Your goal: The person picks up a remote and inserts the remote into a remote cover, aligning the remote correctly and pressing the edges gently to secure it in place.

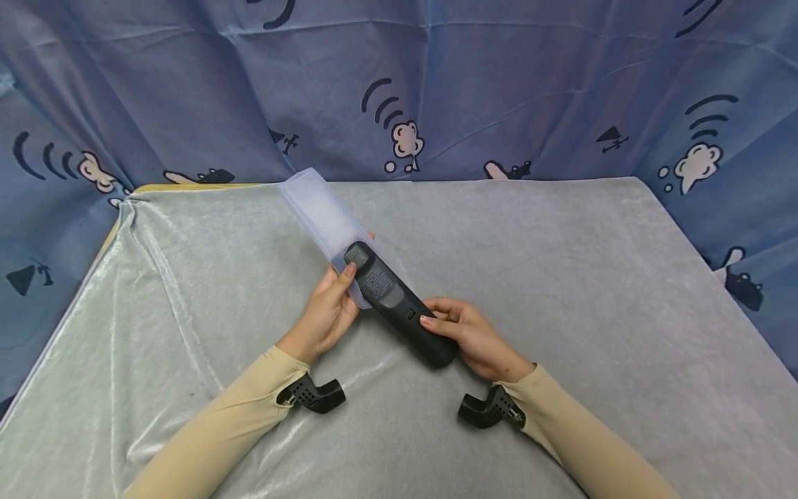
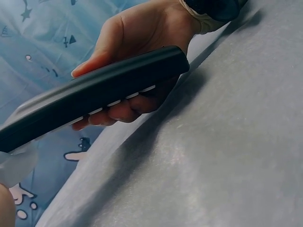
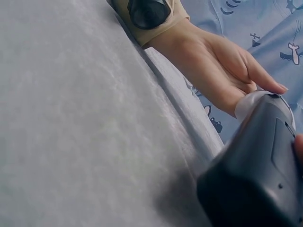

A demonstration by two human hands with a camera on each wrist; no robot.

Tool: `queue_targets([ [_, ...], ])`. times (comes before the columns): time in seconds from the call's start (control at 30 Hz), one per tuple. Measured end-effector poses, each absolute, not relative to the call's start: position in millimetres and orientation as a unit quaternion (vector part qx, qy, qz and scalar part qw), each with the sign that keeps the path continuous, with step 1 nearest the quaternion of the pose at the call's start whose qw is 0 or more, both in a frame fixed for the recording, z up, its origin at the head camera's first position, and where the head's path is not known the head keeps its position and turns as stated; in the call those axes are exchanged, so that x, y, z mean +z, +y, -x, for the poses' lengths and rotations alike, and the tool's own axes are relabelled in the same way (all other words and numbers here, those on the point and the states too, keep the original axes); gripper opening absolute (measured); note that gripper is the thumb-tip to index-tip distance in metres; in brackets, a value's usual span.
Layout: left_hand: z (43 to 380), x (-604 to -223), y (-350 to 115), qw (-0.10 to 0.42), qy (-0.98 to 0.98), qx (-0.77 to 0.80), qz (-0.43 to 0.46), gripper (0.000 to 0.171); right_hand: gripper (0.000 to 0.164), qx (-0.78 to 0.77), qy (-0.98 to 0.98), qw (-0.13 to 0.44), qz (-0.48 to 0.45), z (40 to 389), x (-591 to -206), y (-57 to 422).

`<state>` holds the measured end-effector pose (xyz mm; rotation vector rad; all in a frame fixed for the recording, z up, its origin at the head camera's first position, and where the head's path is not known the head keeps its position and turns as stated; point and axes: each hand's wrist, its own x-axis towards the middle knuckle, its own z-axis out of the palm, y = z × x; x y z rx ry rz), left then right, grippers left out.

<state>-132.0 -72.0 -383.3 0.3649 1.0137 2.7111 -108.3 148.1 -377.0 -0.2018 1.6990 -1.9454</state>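
A black remote control point(image 1: 408, 324) is held above the table, its back with a label and battery cover facing up. My right hand point(image 1: 474, 337) grips its near end, thumb on top and fingers underneath. Light-coloured buttons show along the underside in the left wrist view, where the remote point(image 2: 104, 90) is seen from the side. A translucent soft sleeve point(image 1: 321, 208) extends from the remote's far end toward the back left. My left hand point(image 1: 324, 312) pinches the sleeve's open end and the remote's tip together, thumb on top. The remote's far tip overlaps the sleeve mouth.
A grey velvety cloth point(image 1: 592, 291) covers the table beneath both hands. Blue patterned fabric point(image 1: 499, 83) hangs behind and along the sides. Both wrists carry black camera mounts point(image 1: 314, 394) over beige sleeves.
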Motion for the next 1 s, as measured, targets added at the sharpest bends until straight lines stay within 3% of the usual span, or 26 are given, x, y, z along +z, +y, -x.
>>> queue_targets([
  [1.0, 129.5, -384.6, -68.7, 0.127, 0.363, 0.914, -0.127, 0.055, 0.027, -0.735, 0.612, 0.276, 0.093, 106.6, -384.9, 147.1],
])
